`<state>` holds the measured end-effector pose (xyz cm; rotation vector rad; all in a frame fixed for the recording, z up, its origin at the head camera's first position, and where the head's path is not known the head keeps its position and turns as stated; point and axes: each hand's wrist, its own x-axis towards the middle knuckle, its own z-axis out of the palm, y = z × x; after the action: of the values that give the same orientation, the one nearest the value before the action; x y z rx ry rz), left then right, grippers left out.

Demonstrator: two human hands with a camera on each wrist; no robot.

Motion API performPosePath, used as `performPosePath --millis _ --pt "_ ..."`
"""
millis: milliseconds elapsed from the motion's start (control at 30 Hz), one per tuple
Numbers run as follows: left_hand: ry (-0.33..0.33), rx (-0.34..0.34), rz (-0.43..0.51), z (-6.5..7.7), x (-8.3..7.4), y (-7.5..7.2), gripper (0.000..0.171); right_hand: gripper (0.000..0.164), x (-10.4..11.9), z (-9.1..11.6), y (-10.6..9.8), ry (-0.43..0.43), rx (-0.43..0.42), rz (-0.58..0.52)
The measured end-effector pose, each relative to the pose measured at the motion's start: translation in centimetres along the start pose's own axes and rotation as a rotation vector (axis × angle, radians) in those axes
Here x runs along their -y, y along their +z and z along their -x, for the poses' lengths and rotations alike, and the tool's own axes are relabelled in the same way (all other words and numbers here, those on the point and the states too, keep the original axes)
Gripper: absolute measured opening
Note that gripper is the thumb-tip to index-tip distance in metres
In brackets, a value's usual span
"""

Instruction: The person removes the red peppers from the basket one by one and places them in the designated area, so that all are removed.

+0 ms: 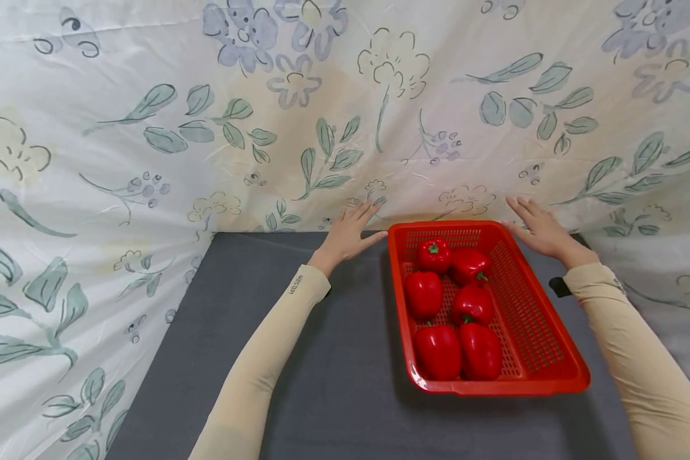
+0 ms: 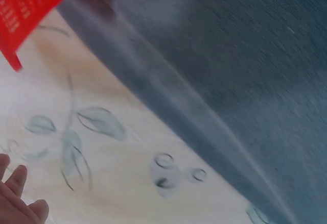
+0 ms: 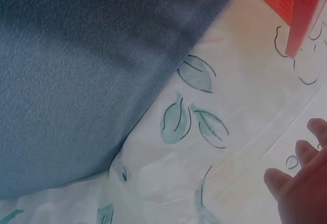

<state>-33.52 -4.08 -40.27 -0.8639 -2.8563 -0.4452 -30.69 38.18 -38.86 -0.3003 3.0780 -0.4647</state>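
Note:
A red plastic basket [image 1: 531, 326] with slotted walls is on the right half of the dark table. Several glossy red bell peppers [image 1: 437, 351] lie in it, mostly along its left side and near end. Beside the basket's far left corner, my left hand [image 1: 347, 233] has its fingers spread, the thumb reaching close to the rim. My right hand [image 1: 540, 230] is at the far right corner, fingers extended, the thumb near the rim. Both wrist views catch a piece of the basket [image 2: 23, 9] and the fingers of each hand [image 3: 304, 173], with nothing held.
A dark grey tabletop [image 1: 207, 383] extends left of the basket. Behind it and along both sides hangs a pale floral cloth [image 1: 322, 160], close to the fingertips. A small black object [image 1: 559, 287] shows at the right wrist.

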Motion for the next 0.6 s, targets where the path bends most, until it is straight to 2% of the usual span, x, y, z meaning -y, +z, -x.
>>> performPosePath --millis 267,600 --pt "0.059 0.018 0.032 -0.8 -2.9 0.6 0.073 0.074 1.3 0.2 0.6 -0.016 0.032 -0.055" --pt "0.095 0.053 0.097 -1.4 -6.0 1.4 0.076 0.075 2.4 0.6 1.2 -0.009 0.06 -0.018"
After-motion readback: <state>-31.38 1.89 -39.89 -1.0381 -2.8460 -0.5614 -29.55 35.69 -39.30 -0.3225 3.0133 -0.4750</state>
